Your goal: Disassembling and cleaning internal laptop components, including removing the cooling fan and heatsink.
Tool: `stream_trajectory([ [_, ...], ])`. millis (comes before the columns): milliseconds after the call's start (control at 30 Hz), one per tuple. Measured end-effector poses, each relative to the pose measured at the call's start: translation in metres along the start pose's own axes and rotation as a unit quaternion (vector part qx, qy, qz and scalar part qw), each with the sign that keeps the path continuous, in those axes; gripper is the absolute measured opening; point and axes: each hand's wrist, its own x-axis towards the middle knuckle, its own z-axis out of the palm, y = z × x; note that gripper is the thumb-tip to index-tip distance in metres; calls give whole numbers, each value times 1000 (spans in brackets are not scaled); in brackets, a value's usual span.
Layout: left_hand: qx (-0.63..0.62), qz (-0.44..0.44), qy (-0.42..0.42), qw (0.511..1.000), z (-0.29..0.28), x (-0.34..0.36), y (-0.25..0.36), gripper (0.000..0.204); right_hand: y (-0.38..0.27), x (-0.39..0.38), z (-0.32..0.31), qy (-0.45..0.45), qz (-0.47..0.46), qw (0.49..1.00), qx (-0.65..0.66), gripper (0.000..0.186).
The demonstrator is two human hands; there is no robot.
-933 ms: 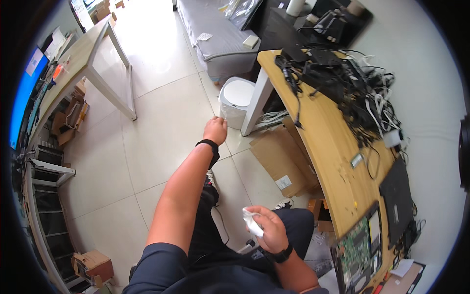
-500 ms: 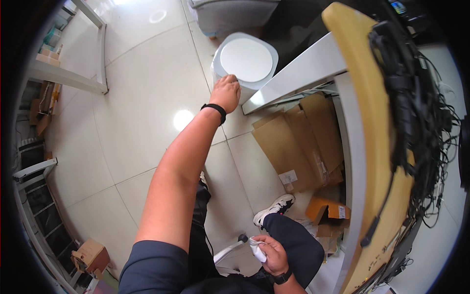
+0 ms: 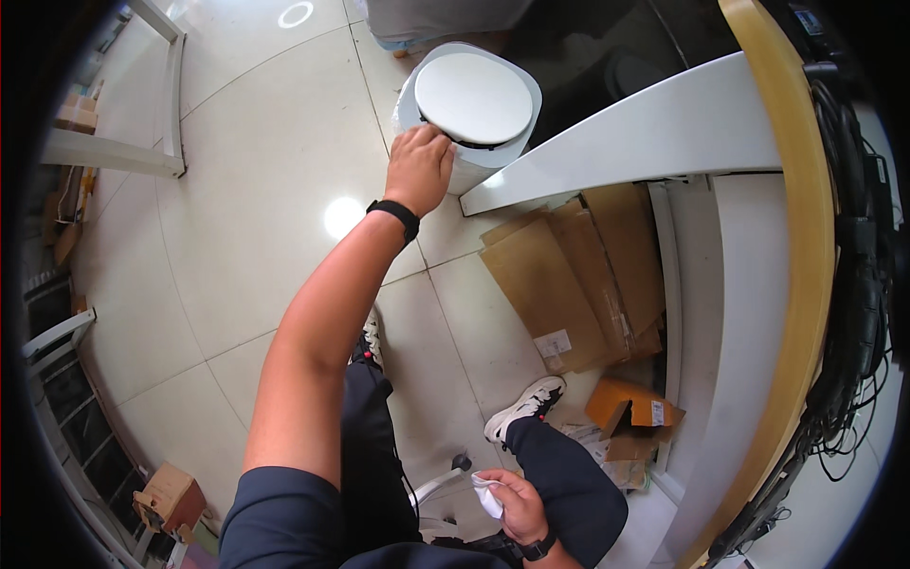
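Observation:
My left hand [image 3: 421,168] reaches far forward to a white and grey trash can [image 3: 531,95]. Its fingers are bent and close together at the can's near rim; the fingertips are partly hidden. The round white lid [image 3: 474,98] is tilted up at its near side, with a dark gap beneath it. In my right hand [image 3: 519,505], held low over my right thigh, is a crumpled white tissue [image 3: 487,495], pinched between thumb and fingers.
Right of the can runs a white desk leg [image 3: 626,133] below a wooden desktop edge [image 3: 823,284] with black cables [image 3: 858,313]. Flattened cardboard [image 3: 559,284] and an open orange box [image 3: 626,408] lie underneath. A chair base [image 3: 441,482] stands between my legs.
The lid's near side has risen and a dark gap has opened. My left hand has shifted slightly left. The tissue stays in my right hand; the whole view has shifted a little.

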Motion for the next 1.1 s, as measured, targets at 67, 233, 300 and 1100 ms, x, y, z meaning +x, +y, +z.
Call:
stream_trajectory([
  [67,0,22,1,1000,1,-3,-8,16,1,0,-2,20,12,1000,-19,28],
  [233,2,68,14,998,7,17,-8,18,6,0,-4,30,19,999,-17,28],
  [300,-14,70,31,997,21,35,-5,21,6,0,-4,33,21,999,-18,28],
  [1100,154,27,-219,963,-75,-89,-53,21,9,-5,16,-9,-31,997,-65,26],
])
